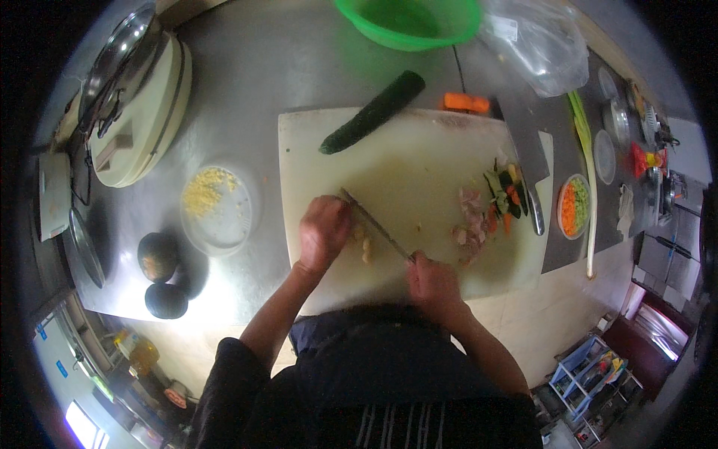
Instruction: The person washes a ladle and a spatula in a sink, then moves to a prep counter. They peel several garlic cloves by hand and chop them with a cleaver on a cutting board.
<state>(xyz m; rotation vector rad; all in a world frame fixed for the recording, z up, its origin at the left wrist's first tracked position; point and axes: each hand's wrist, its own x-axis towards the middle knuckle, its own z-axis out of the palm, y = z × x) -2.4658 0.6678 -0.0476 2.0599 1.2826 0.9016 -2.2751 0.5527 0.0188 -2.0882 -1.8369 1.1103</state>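
Note:
My right hand (435,283) grips the handle of a kitchen knife (376,224) over a white cutting board (404,168). The blade slants up and left across the board, its tip beside my left hand (325,230). The fingers of my left hand are curled down on the board, and what lies under them is hidden. Small pale food pieces (366,250) lie between the left hand and the blade. Raw pinkish meat pieces (470,219) and a pile of vegetable trimmings (506,191) sit at the board's right side. A dark green cucumber (376,112) rests across the far edge.
Left of the board stands a clear bowl with chopped yellow bits (207,191), near two dark rounded objects (158,258). Beyond are a carrot piece (465,102) and a green basin (415,39). At right lie another knife (537,210), diced vegetables (573,205) and a long green stalk (589,168).

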